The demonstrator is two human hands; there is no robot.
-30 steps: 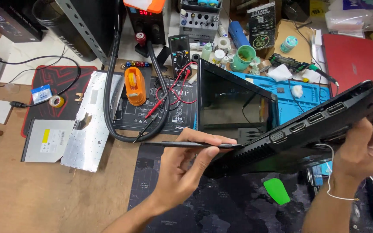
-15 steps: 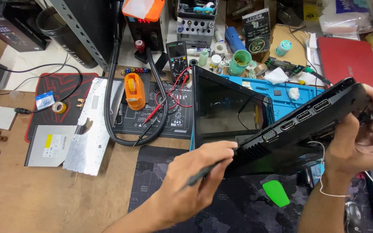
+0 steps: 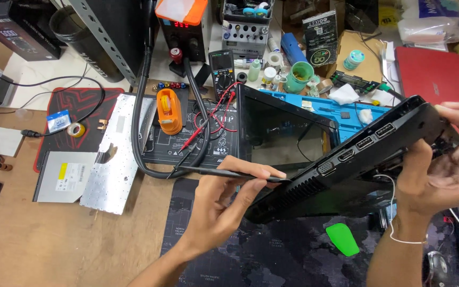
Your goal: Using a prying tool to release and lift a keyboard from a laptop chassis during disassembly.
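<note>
Laptop (image 3: 357, 165) tilted, right hand (image 3: 447, 165) gripping; left hand (image 3: 229, 196) fingers pinching spudger (image 3: 224, 172), now level.

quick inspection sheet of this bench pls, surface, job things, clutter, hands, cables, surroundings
surface: wooden bench with dark work mat
job's things: black laptop held tilted, port side up; thin black pry tool at its edge seam
clutter: removed keyboard, optical drive, orange tape dispenser, green pick
grippers: left hand holds the pry tool; right hand grips the laptop
cables: multimeter red leads, thick black hose
surroundings: red laptop, green cup
</note>
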